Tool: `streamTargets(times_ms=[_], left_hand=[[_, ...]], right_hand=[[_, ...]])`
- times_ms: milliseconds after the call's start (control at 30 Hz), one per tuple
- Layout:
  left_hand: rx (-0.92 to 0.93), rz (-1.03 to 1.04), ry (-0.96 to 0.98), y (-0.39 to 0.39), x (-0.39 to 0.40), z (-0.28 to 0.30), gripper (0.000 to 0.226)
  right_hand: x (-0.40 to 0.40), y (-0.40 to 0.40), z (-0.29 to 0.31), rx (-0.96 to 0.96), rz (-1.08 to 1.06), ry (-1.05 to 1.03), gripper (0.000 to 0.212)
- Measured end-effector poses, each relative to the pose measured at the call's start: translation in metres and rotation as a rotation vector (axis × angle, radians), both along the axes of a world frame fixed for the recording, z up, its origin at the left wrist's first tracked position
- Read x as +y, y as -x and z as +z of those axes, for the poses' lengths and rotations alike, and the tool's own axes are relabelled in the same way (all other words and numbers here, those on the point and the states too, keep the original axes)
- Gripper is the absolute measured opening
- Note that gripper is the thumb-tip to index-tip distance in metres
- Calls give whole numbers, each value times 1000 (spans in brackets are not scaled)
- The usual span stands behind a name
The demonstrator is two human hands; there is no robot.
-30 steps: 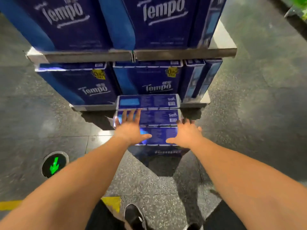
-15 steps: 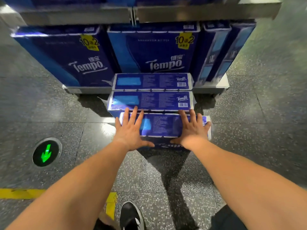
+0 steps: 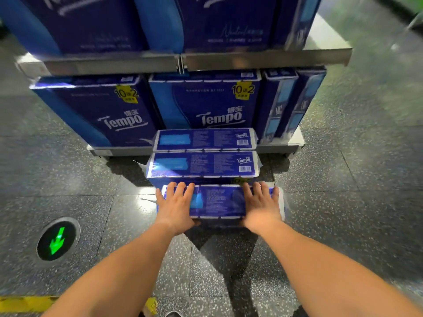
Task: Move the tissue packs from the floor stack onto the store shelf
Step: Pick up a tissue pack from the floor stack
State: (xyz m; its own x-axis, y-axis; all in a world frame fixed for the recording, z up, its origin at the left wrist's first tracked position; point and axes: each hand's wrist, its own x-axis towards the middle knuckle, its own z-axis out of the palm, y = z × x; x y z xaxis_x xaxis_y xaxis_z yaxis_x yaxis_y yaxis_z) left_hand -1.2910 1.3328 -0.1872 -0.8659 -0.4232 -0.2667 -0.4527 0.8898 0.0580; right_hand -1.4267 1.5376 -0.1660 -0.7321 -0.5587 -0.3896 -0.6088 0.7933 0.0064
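Note:
Three dark blue Tempo tissue packs stand in a row on the floor in front of the store shelf point(image 3: 295, 144). The far pack point(image 3: 206, 139) touches the shelf base, and the middle pack point(image 3: 203, 164) sits just before it. My two hands hold the nearest pack point(image 3: 219, 203). My left hand point(image 3: 176, 205) lies over its left end with the fingers reaching the far edge and the thumb tucked under the near edge. My right hand point(image 3: 261, 205), slightly blurred, covers its right end the same way.
Large Tempo packs point(image 3: 206, 104) fill the lower shelf, and more stand on the upper shelf point(image 3: 263, 58). In the dark speckled floor a green arrow light point(image 3: 58, 240) glows at the left. A yellow line point(image 3: 25, 304) runs along the bottom edge near my feet.
Both hands have slid further across the nearest pack, from lying flat on top to grasping it front to back. The view has tilted up, showing the upper shelf again.

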Motion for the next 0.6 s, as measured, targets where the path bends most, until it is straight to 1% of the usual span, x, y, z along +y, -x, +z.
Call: streamTargets(times_ms=[100,167,233,333,433,533,600], left_hand=[[54,-18,-37,1,-6,24,105],[28,-59,-15,0,-9,59,103],[35,-71,-6,-3,-12,109,104],[66,-60,10,-9,-16,200,108],[86,-84,56,-21,-20,299,108],[137,-91,82,-33,-23,392,106],[183,-96,106,-40,-23,447,107]], right_hand=[[-3,-1,28,-15,-27,-13,113],[0,-4,63,10,-27,13,114],[2,-7,111,51,-24,46,112],[1,-15,201,67,-19,62,113],[0,-26,305,46,-32,73,113],[-1,-39,407,68,-33,78,109],[2,-47,464,90,-28,83,109]])
